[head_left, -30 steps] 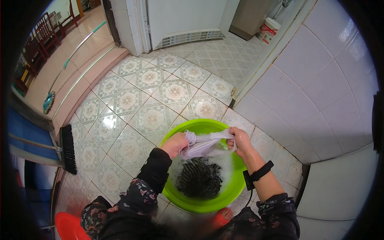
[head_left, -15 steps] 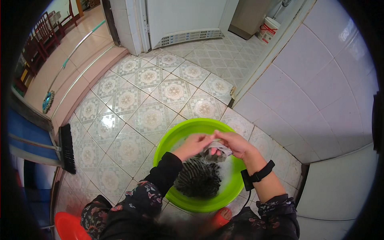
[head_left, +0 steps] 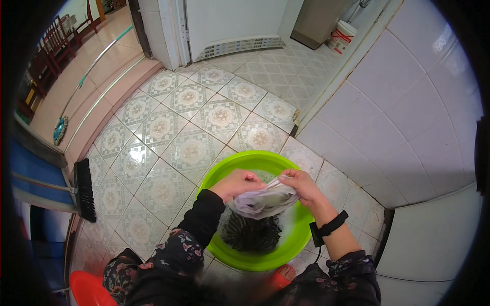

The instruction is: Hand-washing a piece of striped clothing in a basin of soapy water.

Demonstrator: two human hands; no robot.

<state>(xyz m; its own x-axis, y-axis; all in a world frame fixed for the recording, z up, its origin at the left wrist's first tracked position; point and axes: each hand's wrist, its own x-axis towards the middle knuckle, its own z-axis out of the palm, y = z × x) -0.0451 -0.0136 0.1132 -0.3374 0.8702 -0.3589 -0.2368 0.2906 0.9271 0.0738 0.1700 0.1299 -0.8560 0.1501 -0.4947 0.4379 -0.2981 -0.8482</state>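
Note:
A pale grey-white wet cloth (head_left: 265, 204) is stretched between my two hands above a lime-green basin (head_left: 219, 176). My left hand (head_left: 239, 184) pinches its left end, and my right hand (head_left: 300, 185) grips its upper right edge. The cloth sags in loose folds between them; what kind of garment it is I cannot make out. Beneath it, a dark striped cloth (head_left: 250, 233) lies bunched in the basin, partly covered by the pale one. Foamy water (head_left: 291, 224) surrounds the dark cloth.
Patterned floor tiles (head_left: 191, 150) surround the basin, with a tiled wall (head_left: 388, 127) to the right. A black-bristled broom (head_left: 84, 189) and a red plastic object (head_left: 91, 288) are at left. Farther off are a mop (head_left: 60, 130), a step (head_left: 120, 89) and a white bucket (head_left: 343, 36).
My hands have moved apart from being close together. The pale cloth, bunched up around the fingers before, now hangs spread out between them.

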